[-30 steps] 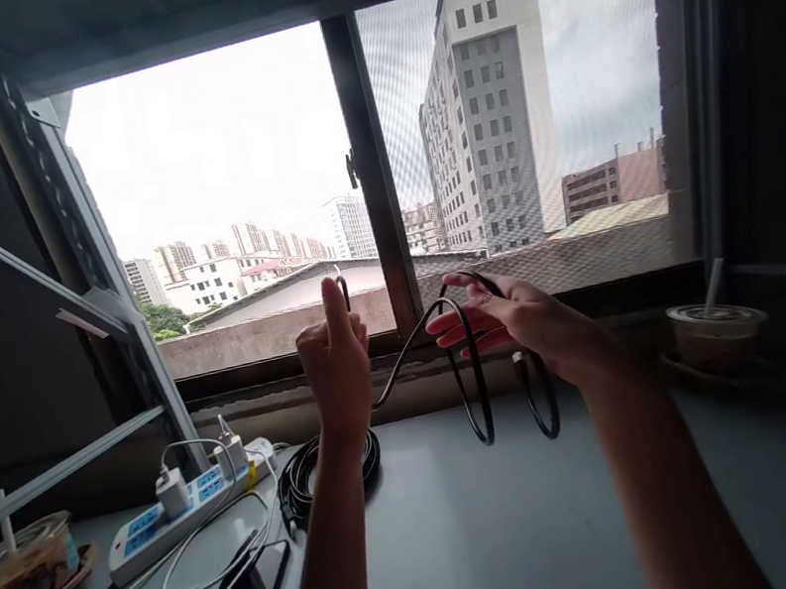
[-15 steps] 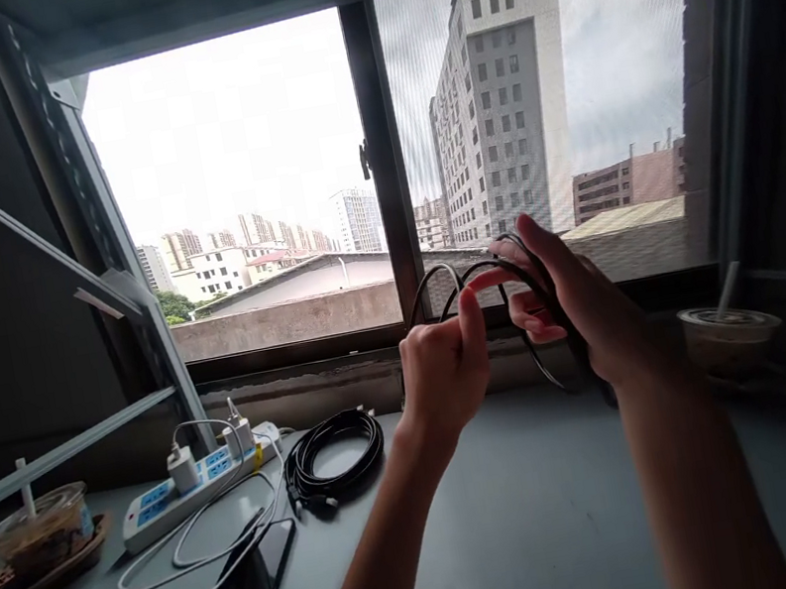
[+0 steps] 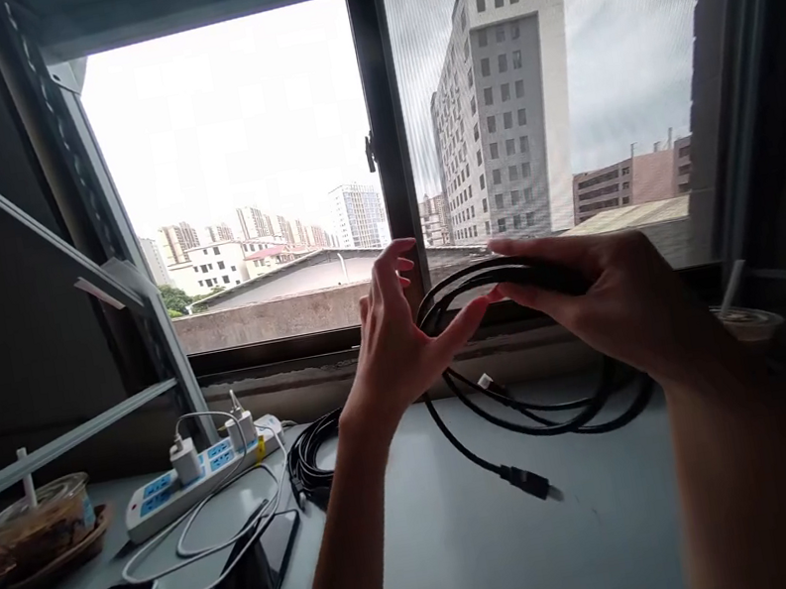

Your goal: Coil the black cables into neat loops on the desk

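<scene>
Toward four o'clock from mid-view, your right hand (image 3: 609, 299) pinches the looped black cable (image 3: 481, 278) above the grey desk (image 3: 499, 568); your left hand (image 3: 397, 344) is spread, its thumb just beside those fingertips. You seem to be gathering loops. With the metal-tipped plug (image 3: 526, 481) dangling at five o'clock, the next move likely calls for a firm right-hand pinch.

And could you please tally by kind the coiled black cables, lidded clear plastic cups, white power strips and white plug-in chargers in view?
Coiled black cables: 2, one held in the right hand
Lidded clear plastic cups: 2
White power strips: 1
White plug-in chargers: 2
Total: 7
</scene>
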A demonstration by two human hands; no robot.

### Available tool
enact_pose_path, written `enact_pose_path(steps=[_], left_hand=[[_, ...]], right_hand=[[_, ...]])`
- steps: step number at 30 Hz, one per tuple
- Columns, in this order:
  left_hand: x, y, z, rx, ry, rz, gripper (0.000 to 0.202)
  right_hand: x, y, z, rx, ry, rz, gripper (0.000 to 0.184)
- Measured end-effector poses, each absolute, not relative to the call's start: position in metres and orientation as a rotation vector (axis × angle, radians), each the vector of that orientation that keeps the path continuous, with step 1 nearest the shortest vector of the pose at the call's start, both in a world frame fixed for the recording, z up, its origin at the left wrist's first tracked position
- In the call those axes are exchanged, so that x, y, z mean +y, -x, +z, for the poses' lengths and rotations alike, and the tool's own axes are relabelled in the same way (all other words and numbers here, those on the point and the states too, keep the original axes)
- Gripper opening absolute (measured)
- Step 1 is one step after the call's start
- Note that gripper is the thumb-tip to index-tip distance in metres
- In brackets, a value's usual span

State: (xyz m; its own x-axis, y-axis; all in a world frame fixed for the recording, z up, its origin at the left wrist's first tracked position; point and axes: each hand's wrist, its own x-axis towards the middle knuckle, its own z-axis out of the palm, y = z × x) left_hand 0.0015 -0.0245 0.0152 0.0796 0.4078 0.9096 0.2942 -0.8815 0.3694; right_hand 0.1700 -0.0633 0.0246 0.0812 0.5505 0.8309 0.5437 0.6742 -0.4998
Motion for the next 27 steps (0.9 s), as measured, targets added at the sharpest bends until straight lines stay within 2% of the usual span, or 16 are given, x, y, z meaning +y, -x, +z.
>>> enact_pose_path(steps=[1, 3, 4, 6, 8, 11, 15, 18, 24, 27], left_hand=[[-0.02, 0.003, 0.016, 0.727, -2.312, 1.841, 0.052], [-0.011, 0.008, 0.015, 0.79, -2.395, 1.652, 0.026], [-0.006, 0.009, 0.014, 0.824, -2.363, 1.623, 0.021], [0.001, 0.007, 0.011, 0.851, -2.133, 1.693, 0.042], [0.004, 0.003, 0.01, 0.813, -1.795, 1.813, 0.05], [-0.002, -0.001, 0.012, 0.74, -1.441, 1.924, 0.047], [-0.013, -0.007, 0.017, 0.62, -1.296, 1.953, 0.048], [-0.016, -0.011, 0.017, 0.558, -1.229, 1.928, 0.048], [0.0, -0.016, 0.005, 0.68, -1.323, 1.916, 0.047], [0.014, -0.017, -0.004, 0.764, -1.354, 1.909, 0.045]], right_hand=[[-0.07, -0.167, 0.026, -1.541, 0.891, -0.019, 0.034], [-0.078, -0.16, 0.028, -1.489, 0.829, -0.083, 0.028], [-0.08, -0.155, 0.028, -1.47, 0.805, -0.107, 0.025], [-0.078, -0.148, 0.028, -1.461, 0.772, -0.115, 0.022], [-0.069, -0.142, 0.026, -1.512, 0.784, -0.022, 0.03], [-0.051, -0.14, 0.024, -1.62, 0.821, 0.233, 0.043], [-0.036, -0.143, 0.023, -1.425, 0.858, 0.263, 0.032], [-0.035, -0.152, 0.023, -1.292, 0.841, 0.308, 0.035], [-0.044, -0.164, 0.025, -1.399, 0.602, 0.85, 0.045], [-0.047, -0.159, 0.028, -1.356, 0.599, 0.932, 0.045]])
